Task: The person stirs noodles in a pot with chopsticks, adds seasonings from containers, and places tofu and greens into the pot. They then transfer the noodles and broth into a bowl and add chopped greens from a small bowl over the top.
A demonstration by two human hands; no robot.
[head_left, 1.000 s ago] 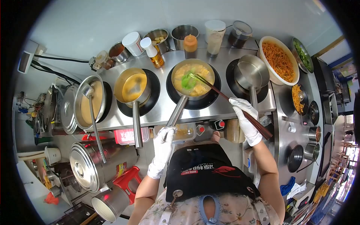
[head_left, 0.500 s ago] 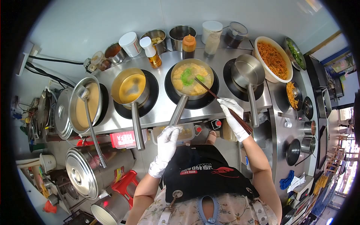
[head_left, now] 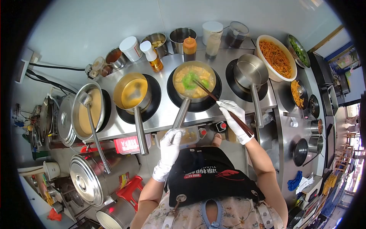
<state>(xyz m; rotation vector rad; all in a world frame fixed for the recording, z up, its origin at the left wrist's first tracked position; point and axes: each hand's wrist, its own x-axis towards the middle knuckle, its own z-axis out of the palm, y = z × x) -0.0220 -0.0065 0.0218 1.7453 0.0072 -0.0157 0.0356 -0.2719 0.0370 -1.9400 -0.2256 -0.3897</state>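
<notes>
The chopsticks are held tight in the gloved right hand, tips up and left in the soup pan on the worktop. The pan's long handle points down to the left hand, whose fingers are closed round its end.

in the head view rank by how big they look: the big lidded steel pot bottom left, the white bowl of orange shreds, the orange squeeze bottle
1. Steel pot, though it sits nearer the camera.
2. White bowl.
3. Orange bottle.

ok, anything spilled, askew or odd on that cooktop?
Nothing stands out. The left hand holds the soup pan by its handle, the right hand works chopsticks in it; no spills show on the steel counter.
</notes>
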